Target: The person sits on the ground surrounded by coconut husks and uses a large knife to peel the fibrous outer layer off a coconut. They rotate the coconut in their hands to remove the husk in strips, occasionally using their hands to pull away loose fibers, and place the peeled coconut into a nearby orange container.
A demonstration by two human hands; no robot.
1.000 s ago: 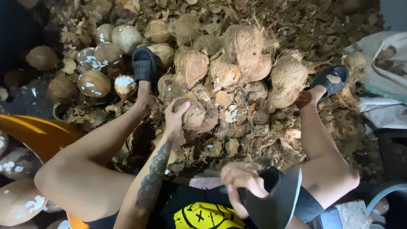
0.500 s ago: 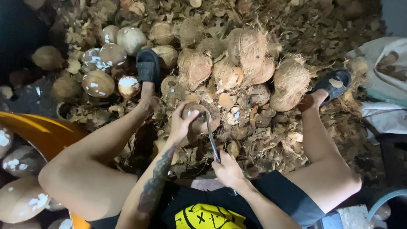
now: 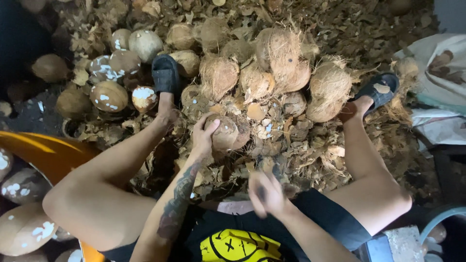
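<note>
I sit with legs spread over a heap of coconut husk scraps. My left hand grips a partly peeled brown coconut, held down on the heap between my knees. My right hand is a blur close to my lap, its fingers closed around a dark cleaver handle. The cleaver's blade is smeared by motion and cannot be made out. The right hand sits well below the coconut and apart from it.
Hairy unpeeled coconuts are piled just beyond. Smoother, chipped coconuts lie at the left by my black sandal; my other sandal is at the right. An orange tub edge and pale sacks flank me.
My right hand swung the cleaver from my lap up to the coconut and has now pulled back toward my lap. The left hand kept its hold on the coconut.
</note>
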